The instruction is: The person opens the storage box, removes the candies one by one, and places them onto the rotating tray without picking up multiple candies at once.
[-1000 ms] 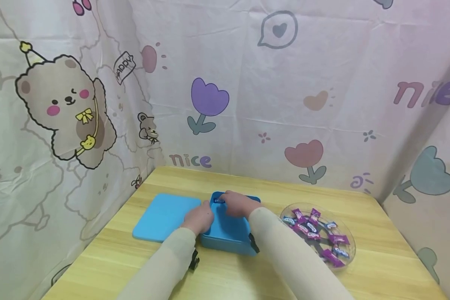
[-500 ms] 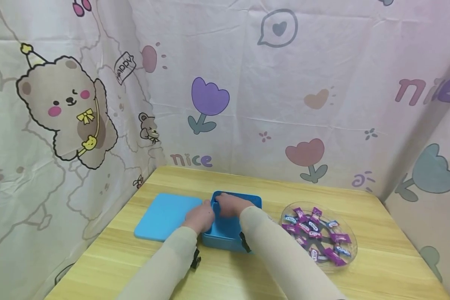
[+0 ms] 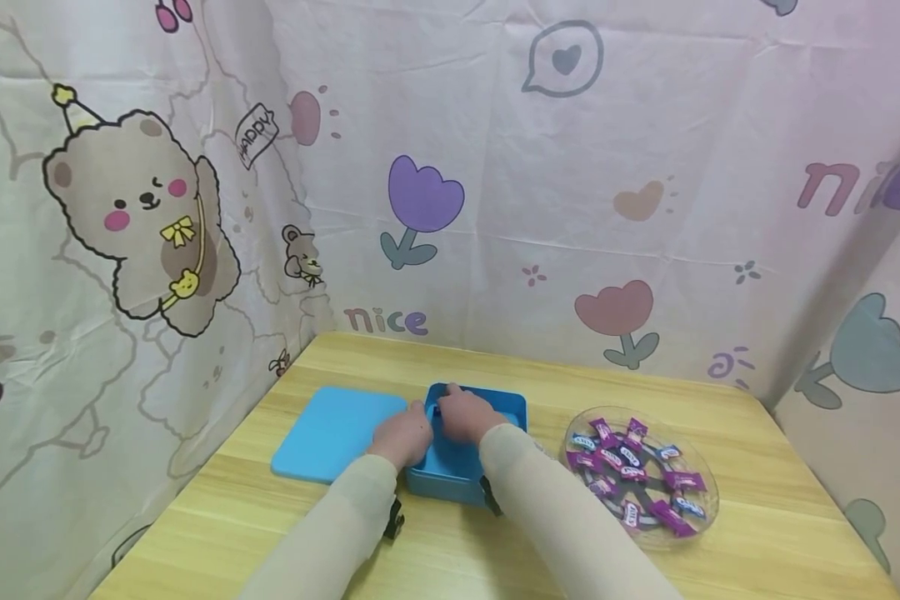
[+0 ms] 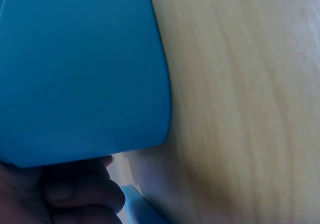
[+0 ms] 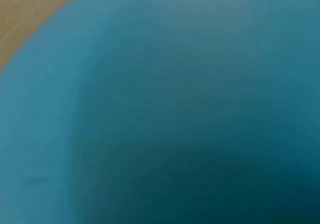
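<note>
My left hand point(image 3: 405, 435) grips the left wall of an open blue plastic box point(image 3: 457, 485), thumb by the rim. In the left wrist view its curled fingers point(image 4: 82, 194) lie beside the box wall point(image 4: 85, 79). My right hand point(image 3: 467, 415) reaches inside the box at the back left corner, fingers bent downward. A small dark blue wrapped candy point(image 3: 437, 411) shows at its fingertips, mostly hidden by the hand. The right wrist view shows only the blurred blue box point(image 5: 40, 134), with no fingers in sight.
Left of the box lies a flat light blue lid point(image 3: 330, 437). A clear round tray point(image 3: 708, 500) at the right holds several purple and blue wrapped candies point(image 3: 671, 517). The wooden table point(image 3: 765, 467) meets a printed curtain point(image 3: 495, 250) behind and at both sides.
My right hand has shifted slightly within the back left corner, covering the candy and then drawing back a little. The left hand keeps its place on the box.
</note>
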The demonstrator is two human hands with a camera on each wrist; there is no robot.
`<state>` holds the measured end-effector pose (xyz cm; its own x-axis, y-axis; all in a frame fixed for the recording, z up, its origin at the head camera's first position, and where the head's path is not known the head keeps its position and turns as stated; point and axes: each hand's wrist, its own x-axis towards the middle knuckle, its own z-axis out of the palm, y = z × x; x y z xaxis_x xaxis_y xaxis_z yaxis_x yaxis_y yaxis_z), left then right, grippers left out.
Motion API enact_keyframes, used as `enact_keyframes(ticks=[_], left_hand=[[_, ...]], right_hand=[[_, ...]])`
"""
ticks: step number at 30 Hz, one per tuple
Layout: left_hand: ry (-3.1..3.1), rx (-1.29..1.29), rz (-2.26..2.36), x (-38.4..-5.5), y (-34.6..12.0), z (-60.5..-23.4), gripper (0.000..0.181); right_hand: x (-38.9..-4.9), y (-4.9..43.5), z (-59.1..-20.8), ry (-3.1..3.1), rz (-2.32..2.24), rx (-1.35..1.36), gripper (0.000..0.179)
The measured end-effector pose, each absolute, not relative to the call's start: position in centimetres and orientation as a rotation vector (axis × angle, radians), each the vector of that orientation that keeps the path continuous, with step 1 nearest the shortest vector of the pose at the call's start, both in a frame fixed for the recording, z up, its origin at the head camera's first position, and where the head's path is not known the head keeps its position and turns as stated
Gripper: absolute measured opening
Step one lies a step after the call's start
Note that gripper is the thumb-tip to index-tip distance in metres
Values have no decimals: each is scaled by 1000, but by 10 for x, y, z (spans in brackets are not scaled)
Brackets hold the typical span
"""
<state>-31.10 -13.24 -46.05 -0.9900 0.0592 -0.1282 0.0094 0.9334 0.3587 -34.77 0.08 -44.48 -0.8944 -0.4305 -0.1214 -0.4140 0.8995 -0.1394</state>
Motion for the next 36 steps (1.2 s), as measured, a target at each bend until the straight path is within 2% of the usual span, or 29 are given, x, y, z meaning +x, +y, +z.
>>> enact_keyframes(ticks=[6, 14, 25, 30, 36], left_hand=[[2950, 60, 594, -311, -130, -459, 51], [2946, 46, 629, -309, -132, -455, 55], [2950, 45, 595, -307, -133, -457, 57], [2947, 42, 590, -308, -132, -461, 56], [2939, 27, 593, -307, -131, -459, 56]], right_hand=[[-346, 6, -448, 2936, -83, -687, 34], [-345, 12, -446, 2969, -73, -779, 14], [-330, 29, -452, 2965, -91, -861, 16], [-328, 38, -459, 2986, -133, -866, 11], [-323, 50, -447, 3021, -283, -871, 9]])
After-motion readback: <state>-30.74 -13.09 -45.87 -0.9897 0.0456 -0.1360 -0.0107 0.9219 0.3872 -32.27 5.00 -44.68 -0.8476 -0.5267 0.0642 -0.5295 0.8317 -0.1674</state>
